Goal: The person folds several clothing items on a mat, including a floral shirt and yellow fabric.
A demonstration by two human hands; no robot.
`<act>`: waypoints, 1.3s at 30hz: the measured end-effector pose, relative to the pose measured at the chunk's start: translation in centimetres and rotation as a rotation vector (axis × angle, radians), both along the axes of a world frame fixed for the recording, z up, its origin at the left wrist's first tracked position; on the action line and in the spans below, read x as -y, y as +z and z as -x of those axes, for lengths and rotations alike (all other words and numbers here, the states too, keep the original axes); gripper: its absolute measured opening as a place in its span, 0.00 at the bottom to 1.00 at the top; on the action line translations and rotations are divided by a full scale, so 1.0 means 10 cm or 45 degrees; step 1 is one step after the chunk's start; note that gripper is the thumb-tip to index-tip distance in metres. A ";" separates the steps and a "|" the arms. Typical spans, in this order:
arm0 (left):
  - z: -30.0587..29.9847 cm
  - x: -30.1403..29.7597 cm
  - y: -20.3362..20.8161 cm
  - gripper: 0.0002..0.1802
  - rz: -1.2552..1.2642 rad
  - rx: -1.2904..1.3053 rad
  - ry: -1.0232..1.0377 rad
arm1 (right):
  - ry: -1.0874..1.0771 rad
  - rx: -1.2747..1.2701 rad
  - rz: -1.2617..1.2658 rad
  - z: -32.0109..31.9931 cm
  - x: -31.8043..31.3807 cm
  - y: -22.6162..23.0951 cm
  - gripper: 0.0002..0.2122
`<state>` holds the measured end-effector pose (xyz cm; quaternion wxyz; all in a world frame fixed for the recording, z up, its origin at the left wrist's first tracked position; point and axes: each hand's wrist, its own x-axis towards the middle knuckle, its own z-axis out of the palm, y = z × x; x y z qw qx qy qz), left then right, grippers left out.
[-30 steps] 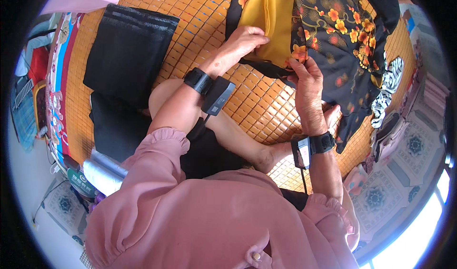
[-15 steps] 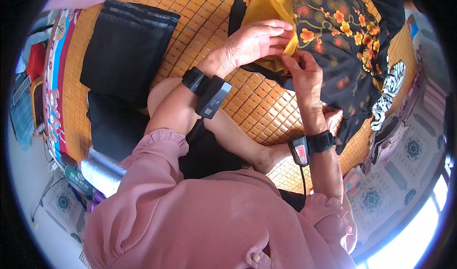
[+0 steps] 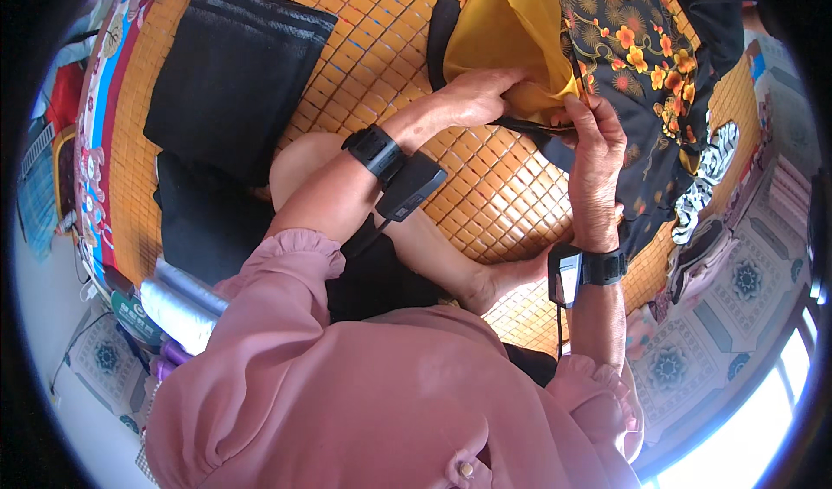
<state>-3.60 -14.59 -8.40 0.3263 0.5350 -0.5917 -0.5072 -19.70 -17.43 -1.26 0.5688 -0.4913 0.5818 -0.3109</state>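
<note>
Floral garment (image 3: 637, 64) unfolded; blk cloth (image 3: 238, 86) flat nr mat's (image 3: 373, 21) L edge.
R hand (image 3: 598, 147) pinches yel. lining (image 3: 498, 34); L hand's (image 3: 472, 97) grip hidden, can't tell.

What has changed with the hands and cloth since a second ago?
The left hand released its pinch on the yellow lining; its fingertips now disappear among the lining's folds. The right hand, still pinching the black floral garment by its edge, has shifted right. The folded black cloth and striped cloth stayed put.
</note>
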 end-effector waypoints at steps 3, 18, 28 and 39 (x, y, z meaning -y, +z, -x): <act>-0.11 0.05 0.12 0.17 -0.143 0.022 -0.095 | -0.013 0.025 -0.019 0.02 0.02 0.01 0.03; -0.37 -0.27 0.21 0.25 -0.497 -0.050 -0.342 | 0.275 -0.116 -0.052 0.25 -0.07 -0.17 0.17; -0.33 -0.87 0.09 0.14 -0.465 0.102 -0.213 | 0.896 -0.941 0.650 0.91 -0.56 -0.62 0.18; -0.10 -1.01 0.34 0.15 -0.535 0.136 -0.310 | 0.884 -0.600 0.500 0.19 -0.76 -0.49 0.16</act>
